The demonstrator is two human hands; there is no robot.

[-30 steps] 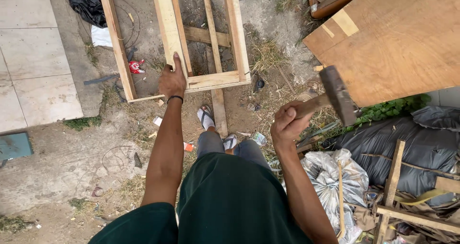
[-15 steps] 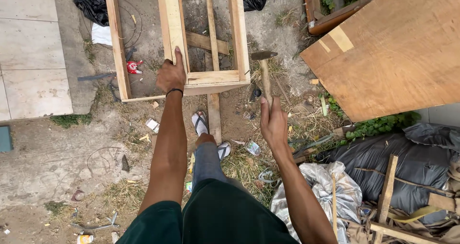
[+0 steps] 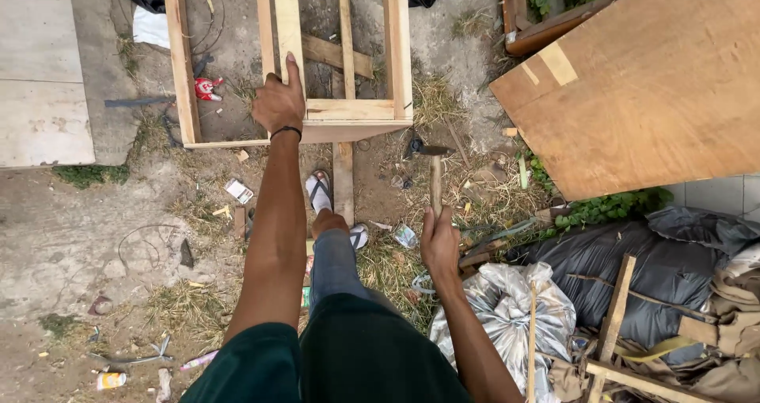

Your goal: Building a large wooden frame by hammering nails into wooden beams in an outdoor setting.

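Dark green shirt, blue jeans, white flip-flops, black band at left wrist

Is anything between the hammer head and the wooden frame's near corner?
Nothing visible. The right hand holds the hammer with its head just short of the frame, and only open air over bare ground lies between them. The left hand grips a slat further left, clear of that gap.
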